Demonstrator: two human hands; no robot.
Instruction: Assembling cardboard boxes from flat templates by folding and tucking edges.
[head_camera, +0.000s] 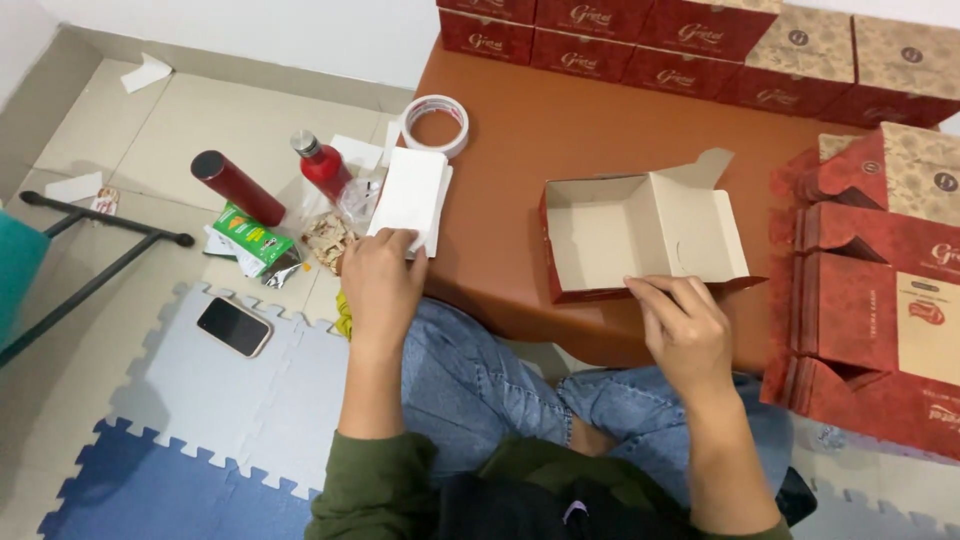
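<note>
An open red cardboard box (620, 235) with a plain brown inside lies on the low brown table (560, 130), its lid flap raised to the right. My right hand (683, 325) holds the box's near edge with its fingertips. My left hand (382, 272) rests on the near end of a stack of white paper sheets (412, 195) at the table's left edge, fingers pinching the top sheet.
A roll of clear tape (436, 123) lies behind the sheets. Folded red boxes (870, 300) are stacked at right, more (700, 40) along the back. On the floor at left are two red bottles (238, 187) (322, 165), a green packet (250, 238), a phone (234, 326) on foam mats.
</note>
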